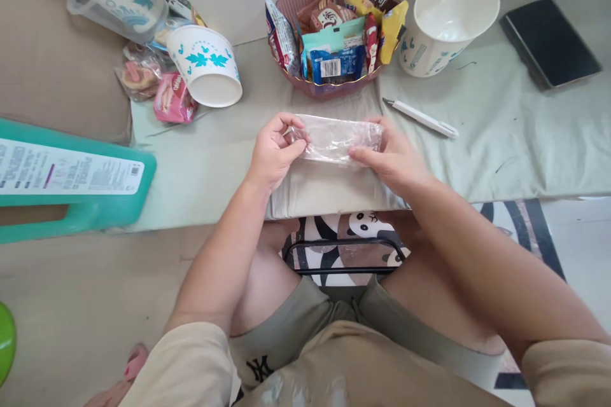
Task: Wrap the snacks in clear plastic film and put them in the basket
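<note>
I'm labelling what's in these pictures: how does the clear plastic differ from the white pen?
The clear plastic is see-through; the white pen is opaque with a dark tip. The plastic is a broad, creased sheet or bag, while the pen is slim and straight. The left hand and right hand hold the plastic; the pen lies on the cloth.

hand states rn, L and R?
Left hand: closed, pinching one end of the clear plastic wrapper.
Right hand: closed, pinching the wrapper's other end.
</note>
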`<state>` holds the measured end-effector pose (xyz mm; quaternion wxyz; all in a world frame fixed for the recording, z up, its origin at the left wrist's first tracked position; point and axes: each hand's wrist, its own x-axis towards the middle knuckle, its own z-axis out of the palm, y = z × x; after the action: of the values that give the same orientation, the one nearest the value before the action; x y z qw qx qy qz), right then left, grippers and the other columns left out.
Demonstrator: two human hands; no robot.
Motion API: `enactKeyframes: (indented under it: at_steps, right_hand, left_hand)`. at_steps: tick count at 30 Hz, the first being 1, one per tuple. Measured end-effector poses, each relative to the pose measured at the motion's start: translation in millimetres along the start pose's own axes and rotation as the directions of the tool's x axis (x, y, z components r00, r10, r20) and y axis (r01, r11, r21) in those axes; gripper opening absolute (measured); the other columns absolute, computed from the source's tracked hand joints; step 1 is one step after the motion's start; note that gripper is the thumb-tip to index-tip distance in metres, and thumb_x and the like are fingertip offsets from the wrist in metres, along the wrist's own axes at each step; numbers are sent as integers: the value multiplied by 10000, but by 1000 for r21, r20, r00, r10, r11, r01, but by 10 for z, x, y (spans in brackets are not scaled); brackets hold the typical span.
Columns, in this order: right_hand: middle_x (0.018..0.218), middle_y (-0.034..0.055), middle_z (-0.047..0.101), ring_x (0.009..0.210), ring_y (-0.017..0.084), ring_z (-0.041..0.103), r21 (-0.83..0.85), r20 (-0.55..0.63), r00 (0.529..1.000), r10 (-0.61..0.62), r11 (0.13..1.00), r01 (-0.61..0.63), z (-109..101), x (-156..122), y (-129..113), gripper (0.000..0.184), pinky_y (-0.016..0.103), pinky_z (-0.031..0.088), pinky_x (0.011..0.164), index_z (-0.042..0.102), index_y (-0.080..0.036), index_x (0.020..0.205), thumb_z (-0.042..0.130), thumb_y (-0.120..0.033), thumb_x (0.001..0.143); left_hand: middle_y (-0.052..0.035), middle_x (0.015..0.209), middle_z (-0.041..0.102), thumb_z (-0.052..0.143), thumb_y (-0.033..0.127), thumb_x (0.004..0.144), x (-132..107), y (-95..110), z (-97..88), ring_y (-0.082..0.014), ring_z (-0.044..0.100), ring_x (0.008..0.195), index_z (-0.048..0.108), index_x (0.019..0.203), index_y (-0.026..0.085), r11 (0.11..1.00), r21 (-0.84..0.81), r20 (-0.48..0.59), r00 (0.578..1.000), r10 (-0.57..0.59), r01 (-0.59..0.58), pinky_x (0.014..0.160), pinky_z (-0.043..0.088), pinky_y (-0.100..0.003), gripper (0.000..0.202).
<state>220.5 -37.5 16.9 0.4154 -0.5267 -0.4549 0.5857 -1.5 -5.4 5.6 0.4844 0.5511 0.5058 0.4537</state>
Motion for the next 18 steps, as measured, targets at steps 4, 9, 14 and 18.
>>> enactKeyframes:
  at_steps: [4, 9, 14, 18]
  right_hand:
    - [742, -16, 560, 668, 137, 481, -125, -67, 996, -59, 991, 50, 68, -35, -41, 218, 321, 402, 661, 534, -239, 740, 719, -353, 727]
    - [837, -2, 641, 762, 151, 555, -122, -91, 963, -255, 962, 243, 145, -90, -26, 193, 334, 470, 758, 519, -238, 758, 683, -334, 789]
    - [822, -1, 652, 793, 157, 596, 43, 114, 938, -329, 944, 326, 225, -105, 50, 253, 349, 513, 796, 569, -236, 807, 638, -464, 893]
    - [860, 10, 639, 808, 160, 596, -81, -104, 944, -314, 948, 306, 205, -36, 106, 240, 334, 509, 755, 592, -236, 866, 647, -467, 897]
  left_hand:
    - [-52, 1164, 628, 744, 208, 782, -89, 67, 78, -222, 611, 1153, 582, 1008, 252, 961, 249, -272, 944, 186, -118, 1004, 505, -356, 281]
    - [-85, 1325, 641, 759, 460, 873, -253, 31, 279, -282, 549, 1358, 625, 1173, 257, 965, 152, -10, 976, 216, -212, 1136, 443, -401, 386]
    - [-83, 1321, 717, 756, 644, 840, -183, -70, 448, -260, 687, 1229, 641, 1320, 265, 968, -245, 270, 956, 114, -46, 1038, 547, -373, 622]
    - [-57, 1175, 787, 813, 589, 815, -124, -8, 516, -227, 732, 1151, 735, 1154, 254, 925, -376, 230, 973, 35, 55, 1013, 575, -347, 483]
